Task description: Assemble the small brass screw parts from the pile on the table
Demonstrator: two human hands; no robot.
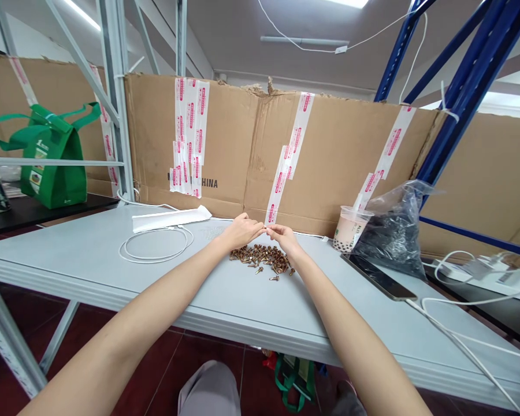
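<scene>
Above a pile of brass-coloured screws (262, 255), my left hand (241, 231) and my right hand (285, 237) meet fingertip to fingertip. Both are closed in a pinch. A tiny brownish bit between them looks like a screw (265, 227), mostly covered by the fingers. A few loose screws (274, 278) lie at the near edge of the pile. Just left of my left hand, a patch of small clear pieces (215, 231) rests on the grey table (242, 300); their kind is too small to tell.
A coiled white cable (127, 254) and a folded white strip (169, 219) lie to the left. On the right are a drink cup (349, 231), a clear bag of dark contents (392, 237) and a phone (377, 277) with a cable. Cardboard (225, 127) walls off the back.
</scene>
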